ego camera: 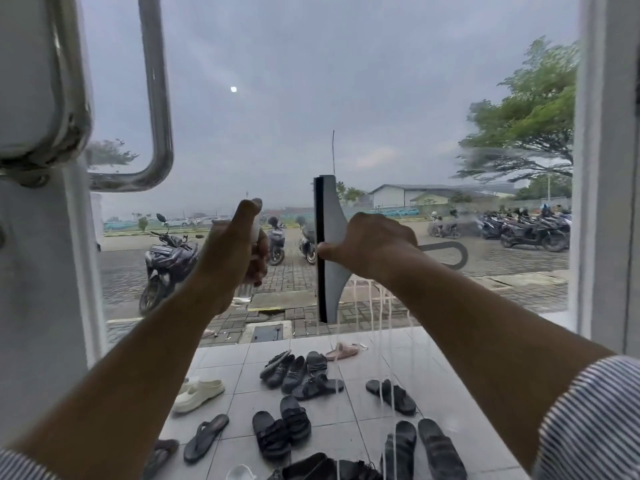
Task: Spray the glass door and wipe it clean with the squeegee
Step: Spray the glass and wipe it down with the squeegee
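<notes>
The right hand (374, 245) is wrapped around the squeegee (329, 249), blade upright against the glass door (346, 98) near mid-pane; the left hand (235, 247) is curled around the spray bottle (255, 223); runs (381, 306) trailing toward the door's bottom edge could dry as streaks if the stroke misses them.
</notes>
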The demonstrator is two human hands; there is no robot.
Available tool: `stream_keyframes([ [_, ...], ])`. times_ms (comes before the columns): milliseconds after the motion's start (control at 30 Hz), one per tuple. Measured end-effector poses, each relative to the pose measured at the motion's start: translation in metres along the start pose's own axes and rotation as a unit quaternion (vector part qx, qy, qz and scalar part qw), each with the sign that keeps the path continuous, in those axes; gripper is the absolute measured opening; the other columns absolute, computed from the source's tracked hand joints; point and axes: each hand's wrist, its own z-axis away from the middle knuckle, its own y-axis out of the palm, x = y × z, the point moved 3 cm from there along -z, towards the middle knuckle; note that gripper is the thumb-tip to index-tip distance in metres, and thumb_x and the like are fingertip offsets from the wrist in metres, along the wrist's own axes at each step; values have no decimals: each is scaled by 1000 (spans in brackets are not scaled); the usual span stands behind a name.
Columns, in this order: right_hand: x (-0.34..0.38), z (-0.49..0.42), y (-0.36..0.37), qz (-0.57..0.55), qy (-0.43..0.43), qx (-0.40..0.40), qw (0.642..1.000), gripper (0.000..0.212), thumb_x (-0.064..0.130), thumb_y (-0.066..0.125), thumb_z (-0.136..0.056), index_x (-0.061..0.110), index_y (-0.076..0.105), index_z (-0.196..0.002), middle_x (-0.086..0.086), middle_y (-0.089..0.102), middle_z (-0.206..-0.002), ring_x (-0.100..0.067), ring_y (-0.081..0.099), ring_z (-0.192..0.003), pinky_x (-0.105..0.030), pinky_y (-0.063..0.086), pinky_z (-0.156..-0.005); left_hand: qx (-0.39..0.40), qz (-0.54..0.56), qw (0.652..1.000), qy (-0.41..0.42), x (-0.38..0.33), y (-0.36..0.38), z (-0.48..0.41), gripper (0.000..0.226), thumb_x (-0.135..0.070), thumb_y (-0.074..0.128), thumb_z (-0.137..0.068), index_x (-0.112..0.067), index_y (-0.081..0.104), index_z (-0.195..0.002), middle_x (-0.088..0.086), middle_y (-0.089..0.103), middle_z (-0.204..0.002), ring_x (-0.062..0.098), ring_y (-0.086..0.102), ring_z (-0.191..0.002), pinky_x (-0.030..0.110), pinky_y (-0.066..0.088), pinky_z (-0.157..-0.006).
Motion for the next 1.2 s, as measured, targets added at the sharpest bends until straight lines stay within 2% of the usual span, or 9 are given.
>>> stream_keyframes([
  [300, -79, -4, -24, 47, 47, -9, 998, 67, 79, 53, -78, 15, 58, -95, -3, 57, -81, -27, 61, -82, -34, 46, -68, 20, 22, 1000, -7, 8, 33, -7, 59, -56, 44, -96, -16, 51, -54, 4, 49, -49, 18, 41, -42, 27, 35, -49],
  [500, -79, -2, -25, 35, 50, -14, 998, 63, 76, 55, -79, 15, 57, -96, -4, 56, -83, -27, 59, -82, -33, 42, -66, 35, 21, 999, -15, 12, 46, 2, 57, -51, 43, -98, -14, 51, -55, 5, 49, -50, 18, 42, -43, 28, 34, -50],
  [633, -76, 6, -24, 32, 44, -47, 997, 60, 73, 56, -81, 15, 58, -94, -1, 52, -74, -26, 58, -77, -29, 35, -58, 41, 48, 998, -16, 15, 67, 15, 55, -46, 39, -101, -14, 50, -58, 2, 49, -46, 16, 40, -40, 25, 33, -47],
  [733, -77, 8, -24, 25, 32, -54, 998, 59, 73, 57, -81, 15, 58, -93, -2, 55, -77, -27, 59, -77, -30, 38, -63, 61, 66, 996, -12, 19, 86, 25, 48, -38, 37, -104, -15, 46, -64, -1, 46, -47, 15, 37, -38, 24, 33, -40],
  [800, -79, 9, -25, 17, 27, -47, 998, 58, 72, 57, -81, 15, 57, -94, -2, 55, -79, -27, 59, -78, -31, 39, -65, 78, 70, 994, -37, 23, 97, 31, 48, -38, 39, -103, -16, 44, -61, 0, 44, -48, 16, 35, -40, 25, 32, -42],
  [900, -81, 9, -27, 7, 23, -35, 999, 59, 72, 58, -81, 14, 56, -95, -4, 56, -83, -28, 58, -78, -31, 40, -65, 91, 62, 992, -62, 27, 105, 38, 57, -48, 42, -101, -17, 48, -54, 1, 46, -46, 16, 37, -38, 24, 32, -44],
  [1033, -81, 10, -28, -7, 19, -30, 999, 58, 70, 56, -84, 13, 57, -95, -2, 54, -77, -26, 56, -75, -31, 37, -62, 132, 65, 987, -58, 25, 105, 49, 60, -43, 37, -101, -17, 46, -49, 1, 42, -42, 16, 34, -37, 23, 29, -45],
  [1100, -77, 11, -31, -18, 10, -42, 999, 58, 70, 55, -85, 13, 56, -94, -3, 55, -81, -27, 55, -78, -32, 39, -67, 157, 68, 984, -47, 20, 105, 55, 57, -37, 35, -102, -18, 44, -48, 0, 40, -41, 16, 32, -37, 26, 27, -46],
  [1200, -70, 9, -39, -27, 5, -65, 997, 55, 69, 55, -85, 15, 53, -91, -5, 55, -86, -27, 53, -80, -33, 41, -70, 188, 80, 978, -45, 14, 106, 60, 60, -45, 36, -101, -18, 45, -47, -1, 40, -42, 16, 33, -38, 25, 28, -46],
])
